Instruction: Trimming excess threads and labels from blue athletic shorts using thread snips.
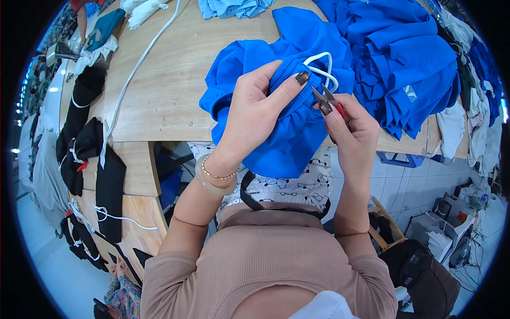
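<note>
My left hand [249,109] is closed on the gathered elastic waistband [291,68] of a bright blue garment [284,151], thumb on top. The garment lies partly on the table and hangs over its near edge toward my lap. A white drawstring [330,64] loops out of the waistband, just beyond my fingertips. In my right hand [355,125] is a pair of small thread snips [325,94] with a bit of red at the handle. Their pointed blades are at the waistband, close beside the drawstring; whether they touch it I cannot tell.
Stacked blue garments [398,58] cover the right of the wooden table [170,80]; light blue cloth [234,7] lies at the far edge. A long white cord [139,59] runs down the left, near black fabric pieces [110,194]. Another person [121,287] is at lower left.
</note>
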`<act>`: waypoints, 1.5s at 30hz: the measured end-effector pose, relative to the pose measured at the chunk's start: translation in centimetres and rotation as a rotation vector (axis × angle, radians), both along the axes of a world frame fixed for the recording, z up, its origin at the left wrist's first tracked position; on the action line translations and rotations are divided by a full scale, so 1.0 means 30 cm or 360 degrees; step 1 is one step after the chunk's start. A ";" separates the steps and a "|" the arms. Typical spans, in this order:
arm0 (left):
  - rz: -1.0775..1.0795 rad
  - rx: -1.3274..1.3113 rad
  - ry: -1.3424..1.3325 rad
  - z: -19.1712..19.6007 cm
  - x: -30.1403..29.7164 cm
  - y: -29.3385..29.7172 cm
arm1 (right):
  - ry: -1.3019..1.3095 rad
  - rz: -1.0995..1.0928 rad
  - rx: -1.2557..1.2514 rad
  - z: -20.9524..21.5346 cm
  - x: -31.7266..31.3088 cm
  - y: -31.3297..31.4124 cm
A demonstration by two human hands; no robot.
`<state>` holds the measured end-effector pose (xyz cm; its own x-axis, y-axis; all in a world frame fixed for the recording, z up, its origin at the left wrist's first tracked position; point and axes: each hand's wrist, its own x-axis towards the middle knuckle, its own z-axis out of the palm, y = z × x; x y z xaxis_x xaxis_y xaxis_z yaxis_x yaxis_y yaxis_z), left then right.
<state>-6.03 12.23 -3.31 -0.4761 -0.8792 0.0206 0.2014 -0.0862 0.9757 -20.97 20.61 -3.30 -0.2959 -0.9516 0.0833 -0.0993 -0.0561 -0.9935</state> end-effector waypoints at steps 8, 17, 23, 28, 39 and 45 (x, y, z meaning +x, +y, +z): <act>0.0014 -0.0063 -0.0081 0.005 -0.001 0.005 | 0.0102 -0.0034 0.0027 0.016 0.001 0.000; 0.0075 0.0005 0.0060 0.021 -0.010 0.008 | 0.0403 -0.0116 -0.0228 0.001 0.003 -0.003; 0.0119 0.0048 0.0032 0.003 -0.003 -0.010 | 0.0317 -0.0071 -0.0094 0.002 -0.019 0.008; 0.0044 -0.0052 -0.0119 -0.004 0.006 -0.008 | 0.0312 -0.0003 -0.0060 0.028 -0.013 0.011; 0.0060 -0.0079 -0.0135 0.002 0.009 -0.008 | 0.0283 -0.0070 0.0075 0.047 -0.001 0.007; 0.0044 -0.0112 -0.0153 0.011 0.011 -0.003 | 0.0349 -0.0030 0.0046 0.043 -0.005 0.004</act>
